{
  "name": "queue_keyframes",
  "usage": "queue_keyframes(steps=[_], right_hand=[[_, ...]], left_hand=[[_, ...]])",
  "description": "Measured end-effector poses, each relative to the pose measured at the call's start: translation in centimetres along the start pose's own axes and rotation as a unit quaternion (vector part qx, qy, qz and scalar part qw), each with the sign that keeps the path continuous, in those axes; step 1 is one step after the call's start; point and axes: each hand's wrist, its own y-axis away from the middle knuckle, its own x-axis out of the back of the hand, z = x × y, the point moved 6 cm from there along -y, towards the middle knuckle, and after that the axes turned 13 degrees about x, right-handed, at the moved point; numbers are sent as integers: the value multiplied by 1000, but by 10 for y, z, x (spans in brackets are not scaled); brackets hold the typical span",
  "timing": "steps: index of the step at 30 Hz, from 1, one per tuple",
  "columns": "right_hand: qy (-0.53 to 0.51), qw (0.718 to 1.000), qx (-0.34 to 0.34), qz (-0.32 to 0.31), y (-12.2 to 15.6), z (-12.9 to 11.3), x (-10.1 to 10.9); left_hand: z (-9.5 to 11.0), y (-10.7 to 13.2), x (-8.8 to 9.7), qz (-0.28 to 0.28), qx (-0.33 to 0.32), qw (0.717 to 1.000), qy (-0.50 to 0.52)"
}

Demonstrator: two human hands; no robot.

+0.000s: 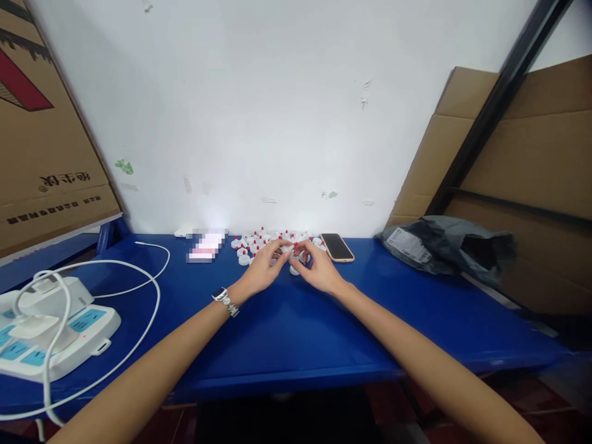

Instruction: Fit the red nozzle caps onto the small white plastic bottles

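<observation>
Several small white round caps with red tips [243, 259] lie in a loose pile on the blue table [296, 333], against the wall. At the near side of the pile, my left hand [266, 266] has its fingers curled round a white cap [286, 249]. My right hand [320, 268] meets it from the other side, thumb and fingers pinched at the same cap, where a bit of red shows. Fingers partly hide the cap. Below my right fingertips sits another white cap [295, 270].
A phone [337, 247] lies right of the pile, a blurred-out lit item [206, 245] left of it. The power strip [99, 327] and looping white cable [157, 296] occupy the left side. A grey plastic bag [444, 243] rests at right, by cardboard [531, 203].
</observation>
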Motion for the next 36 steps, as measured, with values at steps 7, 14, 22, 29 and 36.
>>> queue_keyframes(steps=[7, 14, 22, 29, 36], right_hand=[[120, 992, 34, 10, 0, -17, 5], [99, 991, 69, -61, -1, -24, 4], [-59, 994, 34, -80, 2, -13, -7], [-38, 995, 57, -67, -3, -24, -3], [-31, 999, 18, -29, -6, -21, -2]], left_hand=[[-1, -1, -17, -43, 82, 969, 229], [8, 3, -3, 9, 51, 999, 7], [7, 9, -11, -69, 12, 995, -66], [5, 5, -20, -65, 35, 989, 127], [-3, 1, -25, -50, 71, 980, 179]])
